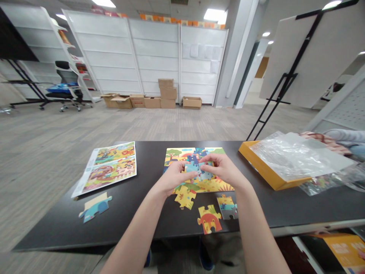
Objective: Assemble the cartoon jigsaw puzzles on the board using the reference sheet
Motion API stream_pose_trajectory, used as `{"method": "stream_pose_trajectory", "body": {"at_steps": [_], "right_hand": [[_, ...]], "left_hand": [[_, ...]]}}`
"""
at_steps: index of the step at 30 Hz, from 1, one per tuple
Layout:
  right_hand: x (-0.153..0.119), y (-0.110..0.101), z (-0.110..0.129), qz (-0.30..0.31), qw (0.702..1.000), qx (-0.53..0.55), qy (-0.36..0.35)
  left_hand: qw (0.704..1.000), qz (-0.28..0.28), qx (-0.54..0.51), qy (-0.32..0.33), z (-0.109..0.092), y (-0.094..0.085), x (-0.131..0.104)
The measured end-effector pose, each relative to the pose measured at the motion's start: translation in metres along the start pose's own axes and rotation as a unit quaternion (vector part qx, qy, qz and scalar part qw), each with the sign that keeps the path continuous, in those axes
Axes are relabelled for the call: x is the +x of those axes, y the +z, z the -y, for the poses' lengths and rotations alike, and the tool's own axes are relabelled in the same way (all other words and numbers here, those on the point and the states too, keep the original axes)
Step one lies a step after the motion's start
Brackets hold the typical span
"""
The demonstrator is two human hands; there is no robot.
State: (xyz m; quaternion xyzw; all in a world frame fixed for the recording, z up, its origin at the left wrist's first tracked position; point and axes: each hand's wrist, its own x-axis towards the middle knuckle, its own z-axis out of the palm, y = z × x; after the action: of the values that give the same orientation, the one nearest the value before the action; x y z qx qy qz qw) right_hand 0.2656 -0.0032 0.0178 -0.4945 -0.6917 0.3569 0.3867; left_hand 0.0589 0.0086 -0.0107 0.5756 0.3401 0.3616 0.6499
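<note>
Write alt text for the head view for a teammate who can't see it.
The left hand and right hand grip light-blue puzzle pieces over a colourful puzzle picture on a black table. Loose pieces lie nearer the person, with a printed sheet to the left, a yellow box and clear plastic to the right.

left forearm (139, 228) and right forearm (258, 224) bared, stretched forward, angled inward. left hand (174, 176) and right hand (224, 170) held near each other, not touching; thumbs and fingers are curled in a pinch, tips pointed inward.
</note>
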Motion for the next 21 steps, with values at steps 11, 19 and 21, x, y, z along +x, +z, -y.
{"method": "stream_pose_trajectory", "body": {"at_steps": [11,19,21], "right_hand": [[0.0001,0.0000,0.0004,-0.011,0.999,-0.036,0.007],[-0.0001,0.0018,0.0001,-0.009,1.000,-0.029,0.004],[0.0002,0.0018,-0.0004,-0.014,0.999,-0.031,0.003]], "left_hand": [[0.998,-0.061,0.010,0.001,0.0037,0.0040,0.0055],[0.997,-0.072,0.005,-0.003,0.0008,0.0037,0.0036],[0.997,-0.072,0.014,-0.007,0.0009,0.0030,0.0039]]}}
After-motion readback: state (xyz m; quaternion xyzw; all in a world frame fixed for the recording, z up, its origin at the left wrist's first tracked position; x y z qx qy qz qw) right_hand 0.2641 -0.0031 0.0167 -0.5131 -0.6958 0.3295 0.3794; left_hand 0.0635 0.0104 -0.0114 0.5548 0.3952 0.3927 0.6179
